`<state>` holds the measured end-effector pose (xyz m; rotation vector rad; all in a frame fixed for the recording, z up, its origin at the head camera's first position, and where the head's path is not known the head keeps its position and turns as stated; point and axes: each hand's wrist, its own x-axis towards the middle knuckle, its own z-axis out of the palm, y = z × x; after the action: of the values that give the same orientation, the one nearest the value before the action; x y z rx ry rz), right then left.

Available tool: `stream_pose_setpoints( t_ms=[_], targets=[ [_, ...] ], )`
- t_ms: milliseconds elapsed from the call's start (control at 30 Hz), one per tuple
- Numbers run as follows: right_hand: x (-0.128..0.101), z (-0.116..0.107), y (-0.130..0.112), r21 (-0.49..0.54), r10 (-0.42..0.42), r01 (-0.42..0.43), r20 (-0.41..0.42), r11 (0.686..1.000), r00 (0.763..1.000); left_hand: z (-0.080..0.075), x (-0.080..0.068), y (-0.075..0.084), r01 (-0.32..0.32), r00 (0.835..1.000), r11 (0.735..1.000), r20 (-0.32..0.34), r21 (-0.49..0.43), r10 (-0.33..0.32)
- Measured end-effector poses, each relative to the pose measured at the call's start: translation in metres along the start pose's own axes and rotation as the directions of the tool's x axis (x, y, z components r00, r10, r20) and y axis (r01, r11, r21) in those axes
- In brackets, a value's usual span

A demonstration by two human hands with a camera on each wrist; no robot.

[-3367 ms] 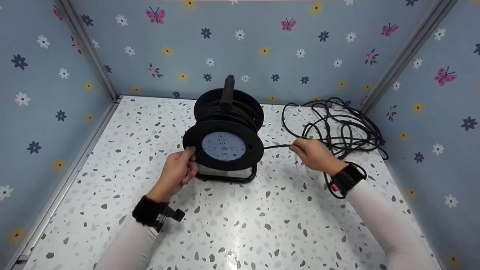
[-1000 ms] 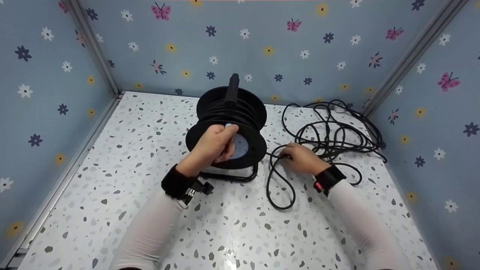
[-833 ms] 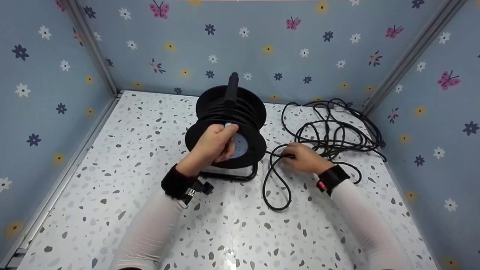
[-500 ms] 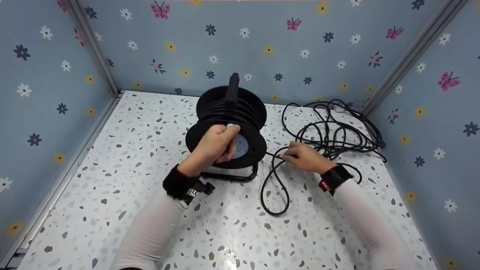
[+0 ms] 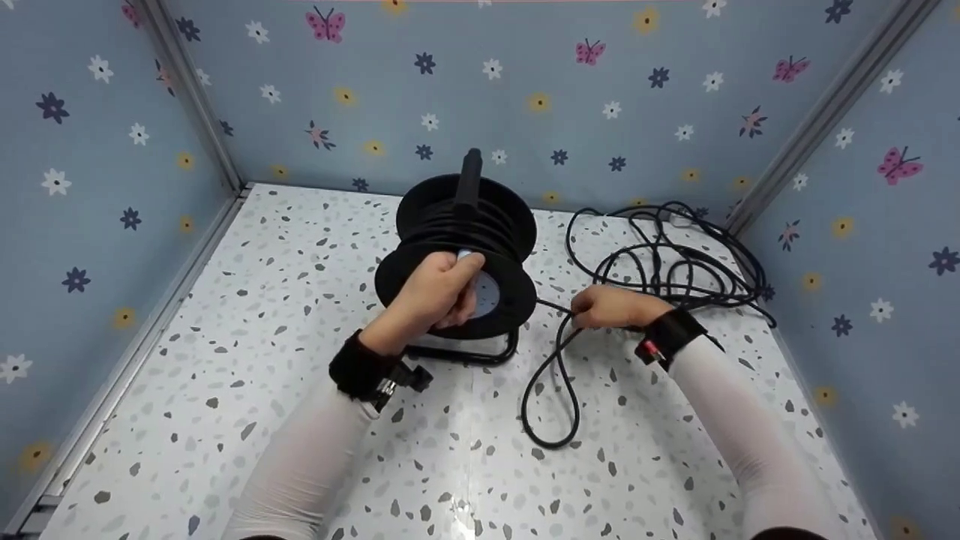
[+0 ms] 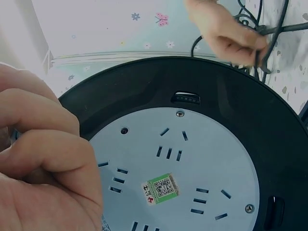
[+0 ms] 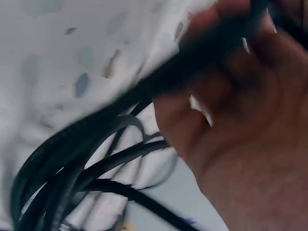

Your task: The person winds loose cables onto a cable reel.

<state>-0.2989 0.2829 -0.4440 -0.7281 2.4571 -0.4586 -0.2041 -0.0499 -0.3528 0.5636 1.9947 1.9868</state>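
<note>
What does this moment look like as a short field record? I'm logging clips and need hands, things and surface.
left hand: curled round a knob on the pale face of the cable reel
right hand: pinches the black cable just right of the reel
cable: a loop lies in front, a loose tangle behind the right hand
reel: upright on its frame, handle on top
surface: speckled white table

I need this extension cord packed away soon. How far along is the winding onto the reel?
Part is done: black turns already sit on the cable reel. In hand: the left hand grips a knob on the reel's socket face, and the right hand pinches the cable just beside the reel. Left: a loop lies on the table and a large loose tangle sits by the back corner, so a good share looks unwound.
</note>
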Motion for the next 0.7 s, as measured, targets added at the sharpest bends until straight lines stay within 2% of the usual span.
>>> stream_pose_setpoints(
  t_ms=[100, 200, 300, 400, 467, 533, 633, 700],
  targets=[
    [-0.006, -0.007, -0.008, -0.011, -0.054, 0.053, -0.156, 0.999, 0.986, 0.002, 0.001, 0.001, 0.0, 1.0, 1.0, 0.019, 0.015, 0.0],
    [-0.011, -0.014, -0.02, -0.069, -0.106, 0.089, -0.292, 0.994, 0.951, 0.002, 0.0, 0.002, 0.012, 1.0, 1.0, 0.008, 0.028, -0.012],
    [-0.01, -0.019, -0.032, -0.146, -0.099, 0.04, -0.422, 0.988, 0.901, 0.001, -0.001, 0.003, 0.018, 1.0, 0.999, -0.013, 0.036, -0.018],
    [-0.007, -0.023, -0.039, -0.161, -0.034, -0.058, -0.515, 0.985, 0.856, 0.001, 0.0, 0.001, 0.017, 1.0, 0.999, -0.012, 0.038, -0.017],
    [-0.004, -0.025, -0.039, -0.168, 0.017, -0.122, -0.52, 0.978, 0.854, 0.001, 0.003, -0.002, 0.02, 1.0, 0.999, -0.01, 0.038, -0.019],
    [-0.001, -0.026, -0.035, -0.204, 0.066, -0.185, -0.479, 0.961, 0.875, 0.001, 0.006, -0.008, 0.031, 0.999, 0.999, -0.013, 0.04, -0.03],
    [0.001, -0.022, -0.029, -0.275, 0.188, -0.28, -0.317, 0.92, 0.93, 0.002, 0.011, -0.019, 0.043, 0.999, 0.998, -0.032, 0.053, -0.041],
    [0.001, -0.018, -0.023, -0.33, 0.283, -0.329, -0.181, 0.885, 0.942, 0.002, 0.013, -0.024, 0.044, 0.998, 0.997, -0.047, 0.064, -0.041]
  ],
)
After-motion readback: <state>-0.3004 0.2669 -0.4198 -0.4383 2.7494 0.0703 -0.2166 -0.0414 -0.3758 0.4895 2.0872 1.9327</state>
